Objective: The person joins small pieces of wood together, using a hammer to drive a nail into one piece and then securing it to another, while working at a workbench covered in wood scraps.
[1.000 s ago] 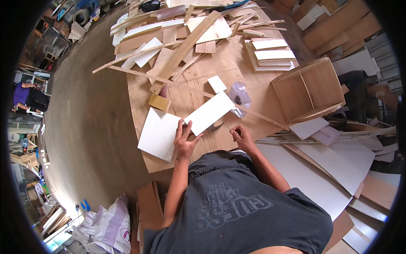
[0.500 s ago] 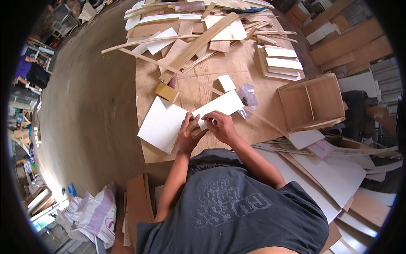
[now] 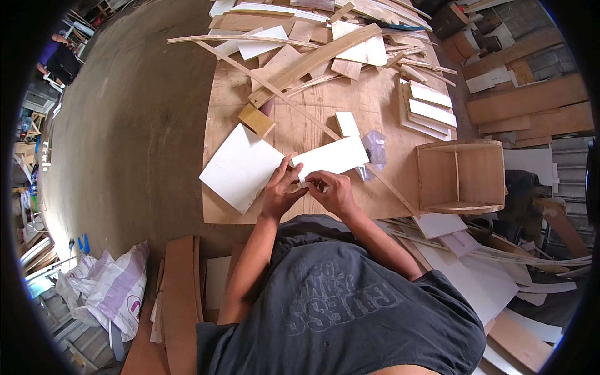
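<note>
A narrow white board lies at a slant on the plywood-topped table in front of me. My left hand grips its near left end, thumb and fingers curled around the corner. At the same end, my right hand pinches its fingertips together close to the board's edge; whatever sits between them is too small to make out. Left of the hands rests a larger white square panel. Beyond the board's far end are a small white block and a clear plastic bag with small dark pieces inside.
A yellowish wooden block touches the square panel's far corner. Long strips and offcuts heap up at the back. On the right stand stacked white boards and an open wooden box. Far left is another person.
The view has shifted slightly, moving the table in the picture. My right fingertips have moved down along the board's end toward its near edge, while my left hand keeps its grip.
</note>
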Demonstrator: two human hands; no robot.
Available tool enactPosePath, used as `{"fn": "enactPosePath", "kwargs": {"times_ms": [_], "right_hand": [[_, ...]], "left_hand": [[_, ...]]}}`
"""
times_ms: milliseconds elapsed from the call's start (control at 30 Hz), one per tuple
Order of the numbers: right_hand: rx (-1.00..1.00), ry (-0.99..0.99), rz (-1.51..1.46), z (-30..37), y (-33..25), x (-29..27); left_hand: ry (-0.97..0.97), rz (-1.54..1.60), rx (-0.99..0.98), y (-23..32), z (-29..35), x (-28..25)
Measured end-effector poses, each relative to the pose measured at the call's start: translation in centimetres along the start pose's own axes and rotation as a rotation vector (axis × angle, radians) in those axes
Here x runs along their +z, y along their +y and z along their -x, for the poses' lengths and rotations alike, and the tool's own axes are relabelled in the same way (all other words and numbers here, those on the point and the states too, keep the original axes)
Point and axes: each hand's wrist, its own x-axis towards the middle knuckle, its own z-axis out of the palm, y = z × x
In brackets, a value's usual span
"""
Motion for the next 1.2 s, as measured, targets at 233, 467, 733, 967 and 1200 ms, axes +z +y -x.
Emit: {"fn": "enactPosePath", "kwargs": {"times_ms": [233, 467, 733, 967, 1200], "right_hand": [[-0.030, -0.017, 0.033, 0.1, 0.3, 0.0], [-0.071, 0.021, 0.016, 0.3, 0.3, 0.3], [-0.130, 0.108, 0.303, -0.4, -0.3, -0.4], [-0.193, 0.115, 0.356, -5.0, 1.2, 0.6], [-0.183, -0.125, 0.343, -7.2, 2.9, 0.7]], "left_hand": [[0.017, -0.079, 0.051, 0.3, -0.2, -0.1], [0.001, -0.103, 0.047, 0.4, -0.4, -0.3], [0.011, -0.087, 0.063, 1.0, -0.8, 0.3], [0.012, -0.080, -0.021, 0.7, -0.1, 0.6], [0.045, -0.007, 0.006, 1.0, -0.9, 0.9]]}}
